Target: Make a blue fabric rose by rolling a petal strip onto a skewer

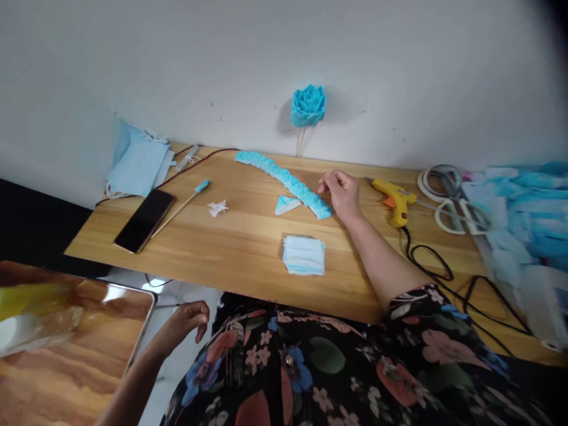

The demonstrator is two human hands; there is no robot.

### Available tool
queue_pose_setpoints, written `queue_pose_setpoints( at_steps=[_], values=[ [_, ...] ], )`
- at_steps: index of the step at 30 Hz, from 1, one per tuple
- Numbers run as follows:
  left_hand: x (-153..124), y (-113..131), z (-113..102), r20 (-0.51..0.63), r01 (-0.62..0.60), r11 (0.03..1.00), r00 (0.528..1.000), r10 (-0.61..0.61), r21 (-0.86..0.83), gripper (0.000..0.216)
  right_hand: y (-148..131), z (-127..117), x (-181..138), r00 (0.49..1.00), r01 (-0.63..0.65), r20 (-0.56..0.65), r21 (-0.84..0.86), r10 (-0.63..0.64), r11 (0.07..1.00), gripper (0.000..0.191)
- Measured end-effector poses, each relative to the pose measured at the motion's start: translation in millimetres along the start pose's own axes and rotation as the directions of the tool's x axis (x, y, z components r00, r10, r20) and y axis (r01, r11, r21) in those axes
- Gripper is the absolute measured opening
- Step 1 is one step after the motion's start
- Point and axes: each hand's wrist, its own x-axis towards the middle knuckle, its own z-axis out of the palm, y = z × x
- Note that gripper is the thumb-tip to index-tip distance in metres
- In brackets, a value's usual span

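Before the table's [239, 248] near edge, the left hand [190, 318] is hanging loosely curled; a stack of pale squares [304, 255] is lying inside that edge. The right hand [341, 192] is bending its fingers, grip unclear, beside the folded blue strip [284, 176], which is slanting toward the far edge.

Dark-screened phone [145, 220] flat on wooden table [231, 251], left end. Pale wall [199, 71] behind, scuffed. Lower left: glossy brown second tabletop [110, 334] bearing blurred yellow object [31, 299].
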Motion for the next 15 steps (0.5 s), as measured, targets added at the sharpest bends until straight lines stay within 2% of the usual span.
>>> queue_pose_setpoints(
  at_steps=[2, 4, 6, 7, 8, 9, 11, 13, 15],
  values=[
    [2, -23, -1, -0.096, -0.025, 0.995, 0.995, 0.034, 0.098, 0.047, -1, 0, 0, 1.000, 0.002, -0.007, -0.011, -0.002, 1.000, 0.056],
    [3, -35, -5, -0.176, -0.015, 0.973, 0.983, 0.056, 0.228, 0.048, -1, -1, 0, 1.000, 0.013, -0.014, -0.017, -0.014, 1.000, 0.054],
    [-1, -32, -8, -0.207, -0.068, 0.927, 0.966, 0.153, 0.369, 0.028, -2, -1, -1, 0.999, 0.023, -0.027, -0.020, -0.024, 1.000, 0.052],
    [-5, -25, -9, -0.188, -0.118, 0.897, 0.958, 0.216, 0.427, 0.008, -2, -1, -1, 0.999, 0.025, -0.034, -0.022, -0.026, 0.999, 0.052],
    [-10, -14, -10, -0.147, -0.182, 0.868, 0.950, 0.277, 0.462, 0.020, -3, -1, -2, 0.999, 0.024, -0.040, -0.023, -0.025, 0.999, 0.051],
    [-15, 2, -10, -0.087, -0.221, 0.857, 0.952, 0.293, 0.466, 0.042, -4, -1, -2, 0.999, 0.022, -0.041, -0.023, -0.023, 0.999, 0.051],
    [-23, 41, -11, 0.051, -0.261, 0.876, 0.963, 0.263, 0.406, 0.061, -5, -1, -3, 1.000, 0.011, -0.029, -0.016, -0.011, 1.000, 0.048],
    [-20, 86, -11, 0.110, -0.372, 0.882, 0.928, 0.355, 0.291, 0.056, -6, -1, -4, 1.000, -0.019, 0.006, 0.004, 0.019, 1.000, 0.044],
    [-1, 133, -6, 0.106, -0.477, 0.860, 0.879, 0.465, 0.180, 0.042, -5, 0, -5, 0.997, -0.058, 0.052, 0.029, 0.056, 0.998, 0.042]
  ],
)
